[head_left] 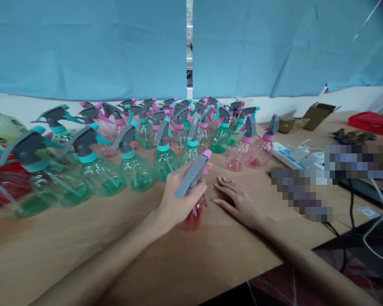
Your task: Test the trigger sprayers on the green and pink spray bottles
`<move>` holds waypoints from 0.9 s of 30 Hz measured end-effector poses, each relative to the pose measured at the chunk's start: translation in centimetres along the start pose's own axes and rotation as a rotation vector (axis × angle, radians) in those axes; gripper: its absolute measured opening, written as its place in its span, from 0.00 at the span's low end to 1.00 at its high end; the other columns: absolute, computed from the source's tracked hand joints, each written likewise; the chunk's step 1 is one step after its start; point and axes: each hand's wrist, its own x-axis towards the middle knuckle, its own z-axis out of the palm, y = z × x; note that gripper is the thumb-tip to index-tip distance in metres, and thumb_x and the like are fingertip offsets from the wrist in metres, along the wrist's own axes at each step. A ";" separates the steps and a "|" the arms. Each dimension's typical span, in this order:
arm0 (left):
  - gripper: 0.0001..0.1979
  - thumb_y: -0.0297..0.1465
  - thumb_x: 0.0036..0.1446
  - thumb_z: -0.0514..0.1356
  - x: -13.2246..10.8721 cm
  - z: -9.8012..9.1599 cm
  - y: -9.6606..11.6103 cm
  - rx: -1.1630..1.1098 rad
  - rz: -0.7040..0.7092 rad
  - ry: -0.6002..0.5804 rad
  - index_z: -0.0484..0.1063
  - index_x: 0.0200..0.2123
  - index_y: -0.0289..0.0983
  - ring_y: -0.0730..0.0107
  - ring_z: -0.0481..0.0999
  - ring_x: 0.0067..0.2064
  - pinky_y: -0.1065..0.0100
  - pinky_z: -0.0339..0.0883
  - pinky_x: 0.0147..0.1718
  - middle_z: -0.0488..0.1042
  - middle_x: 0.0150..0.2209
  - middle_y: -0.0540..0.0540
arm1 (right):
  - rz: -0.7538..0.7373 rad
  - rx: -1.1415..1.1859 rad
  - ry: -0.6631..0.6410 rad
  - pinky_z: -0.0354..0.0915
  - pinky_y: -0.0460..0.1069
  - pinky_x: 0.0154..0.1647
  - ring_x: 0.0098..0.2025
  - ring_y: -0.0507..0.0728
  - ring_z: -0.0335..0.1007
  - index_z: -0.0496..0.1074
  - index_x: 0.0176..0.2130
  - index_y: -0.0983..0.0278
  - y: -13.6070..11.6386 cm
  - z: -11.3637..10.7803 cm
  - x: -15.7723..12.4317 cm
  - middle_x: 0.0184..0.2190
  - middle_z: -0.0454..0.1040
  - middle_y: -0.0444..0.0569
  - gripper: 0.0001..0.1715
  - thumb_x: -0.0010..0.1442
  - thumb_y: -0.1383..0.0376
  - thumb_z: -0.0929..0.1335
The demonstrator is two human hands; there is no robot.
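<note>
My left hand (178, 193) is wrapped round the neck of a pink spray bottle (193, 219) with a grey and pink trigger head. The bottle stands upright on the brown table, and my fingers cover part of it. Just to its right, my right hand (234, 197) lies palm down on the tabletop, fingers stretched out and holding nothing. Behind both hands are many more spray bottles. A green spray bottle (136, 172) with a turquoise collar is in the front row, and a pink spray bottle (239, 155) stands to the right of the group.
At the right lie a white power strip (289, 156), cables and blurred-out objects. Farther back are an open cardboard box (319, 115) and a red object (372, 124). A blue cloth (89, 46) hangs behind the brown-covered table (140, 263), whose near edge runs diagonally at lower right.
</note>
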 end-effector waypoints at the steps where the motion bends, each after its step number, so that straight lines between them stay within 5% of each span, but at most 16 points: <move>1: 0.09 0.22 0.49 0.54 0.0 0.0 0.0 -0.001 -0.001 -0.006 0.69 0.33 0.39 0.76 0.58 0.21 0.72 0.57 0.22 0.60 0.21 0.56 | 0.003 -0.005 -0.004 0.53 0.64 0.63 0.63 0.62 0.53 0.61 0.60 0.59 0.0 0.0 0.0 0.61 0.60 0.52 0.30 0.62 0.52 0.62; 10: 0.08 0.23 0.50 0.55 0.1 -0.1 0.3 -0.038 -0.056 -0.022 0.59 0.22 0.39 0.77 0.57 0.21 0.72 0.56 0.21 0.57 0.19 0.57 | -0.005 0.011 0.009 0.53 0.64 0.62 0.63 0.63 0.54 0.61 0.60 0.60 0.0 0.0 0.0 0.61 0.61 0.53 0.30 0.62 0.52 0.62; 21: 0.04 0.24 0.50 0.54 0.3 -0.3 0.5 -0.058 -0.063 -0.057 0.67 0.27 0.39 0.75 0.59 0.21 0.71 0.57 0.23 0.58 0.19 0.56 | 0.004 -0.029 -0.007 0.53 0.62 0.63 0.63 0.61 0.53 0.62 0.59 0.62 -0.1 0.0 0.1 0.61 0.61 0.54 0.30 0.62 0.51 0.61; 27: 0.11 0.24 0.49 0.54 0.3 -0.7 0.6 -0.075 -0.072 -0.144 0.72 0.36 0.38 0.75 0.59 0.21 0.71 0.56 0.22 0.61 0.20 0.56 | 0.009 -0.035 -0.018 0.53 0.62 0.63 0.64 0.61 0.52 0.62 0.59 0.61 0.0 0.0 0.0 0.61 0.60 0.52 0.30 0.62 0.51 0.61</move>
